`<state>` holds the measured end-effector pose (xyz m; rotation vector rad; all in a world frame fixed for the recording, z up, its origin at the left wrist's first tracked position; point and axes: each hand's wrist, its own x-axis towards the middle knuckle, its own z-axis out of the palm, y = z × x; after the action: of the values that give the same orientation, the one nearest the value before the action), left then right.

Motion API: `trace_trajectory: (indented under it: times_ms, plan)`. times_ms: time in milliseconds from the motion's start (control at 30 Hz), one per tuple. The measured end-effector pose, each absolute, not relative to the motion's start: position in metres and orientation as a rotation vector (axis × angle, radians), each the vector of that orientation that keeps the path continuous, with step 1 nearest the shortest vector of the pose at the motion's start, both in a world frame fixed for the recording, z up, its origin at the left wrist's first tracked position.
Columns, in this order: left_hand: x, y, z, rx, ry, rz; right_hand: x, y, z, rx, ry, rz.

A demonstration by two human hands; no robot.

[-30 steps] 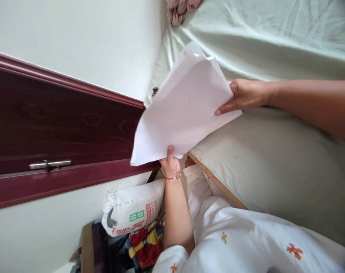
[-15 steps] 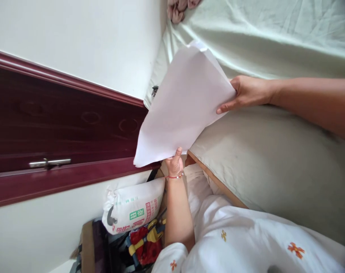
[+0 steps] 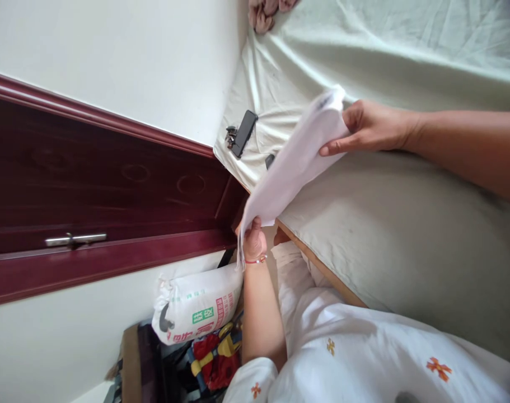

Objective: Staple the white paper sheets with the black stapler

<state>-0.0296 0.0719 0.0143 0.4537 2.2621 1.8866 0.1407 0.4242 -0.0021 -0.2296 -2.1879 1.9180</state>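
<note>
Several white sheets of paper (image 3: 296,148) hang between my two hands, bent lengthwise into a narrow, curved shape. My left hand (image 3: 255,239), with a red bracelet at the wrist, grips the lower end, its thumb on the near face and its fingers mostly hidden behind. At the upper right, my right hand (image 3: 366,129) pinches the other end, thumb on the near face and fingers behind the sheets. The paper is above the edge of a bed with a pale green sheet (image 3: 389,61). The upper paper edge is blurred, with some dark marks there.
A black phone (image 3: 244,134) lies on the bed corner beside small metal keys (image 3: 231,136). A small dark object (image 3: 270,161) is partly behind the paper. At left is a dark red door (image 3: 112,179); below, a white printed sack (image 3: 200,302) and a yellow-and-blue toy (image 3: 215,355).
The paper has gone from spread broad and flat to bent and narrow, its far edge swinging right. The phone and small dark object have come into sight behind it.
</note>
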Motion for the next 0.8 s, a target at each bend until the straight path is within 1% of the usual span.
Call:
trace_trajectory:
  times_ms: [100, 200, 300, 400, 500, 633, 800]
  plan:
    - [-0.025, 0.075, 0.017, 0.497, 2.319, 1.988, 0.142, 0.425, -0.003, -0.243, -2.13, 2.082]
    - [-0.021, 0.075, 0.021, 0.529, 2.255, 1.967, 0.139, 0.425, -0.007, -0.212, -2.164, 2.191]
    - [-0.018, 0.075, 0.017, 0.405, 2.162, 1.899, 0.135, 0.424, -0.011, -0.174, -2.318, 2.171]
    - [-0.012, 0.078, 0.01, 0.292, 2.122, 1.879, 0.132, 0.423, -0.012, -0.141, -2.346, 2.164]
    - [-0.008, 0.081, 0.011, 0.31, 2.133, 1.92, 0.134, 0.421, -0.009, -0.075, -2.275, 2.174]
    - [-0.012, 0.08, 0.025, 0.457, 2.142, 1.986, 0.14, 0.422, -0.004, -0.021, -2.121, 2.169]
    - [-0.018, 0.075, 0.019, 0.498, 2.18, 1.909, 0.141, 0.425, -0.005, -0.102, -2.056, 2.111]
